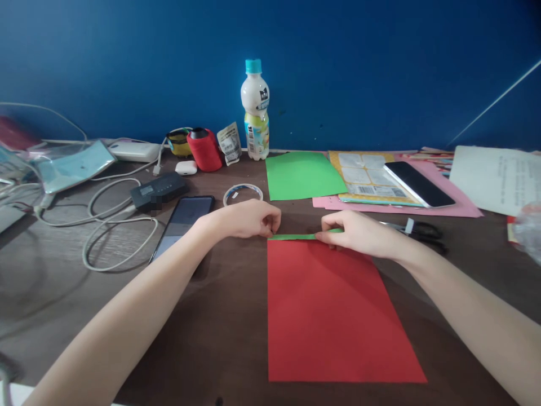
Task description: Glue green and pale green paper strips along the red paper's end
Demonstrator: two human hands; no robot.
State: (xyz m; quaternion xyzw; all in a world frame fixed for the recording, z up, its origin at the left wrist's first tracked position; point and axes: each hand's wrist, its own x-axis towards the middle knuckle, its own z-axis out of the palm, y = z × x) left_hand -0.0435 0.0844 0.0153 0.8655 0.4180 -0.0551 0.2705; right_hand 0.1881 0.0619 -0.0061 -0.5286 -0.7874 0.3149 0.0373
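Note:
A sheet of red paper (pixel 333 321) lies flat on the dark wooden desk. Along its far edge runs a narrow green paper strip (pixel 291 237). My left hand (pixel 257 219) pinches the strip's left end, thumb and fingers pressed together. Farther right, my right hand (pixel 346 230) has its fingers closed on the strip, whose right tip shows just behind the fingers. Whether the strip is stuck to the red sheet or only laid against it, I cannot tell.
Behind my hands lies a green sheet (pixel 304 176). A tape roll (pixel 242 194), phone (pixel 181 220) and cables sit left; scissors (pixel 425 234), pink paper (pixel 456 194) and another phone (pixel 418 183) are right. A bottle (pixel 256 113) stands by the blue wall.

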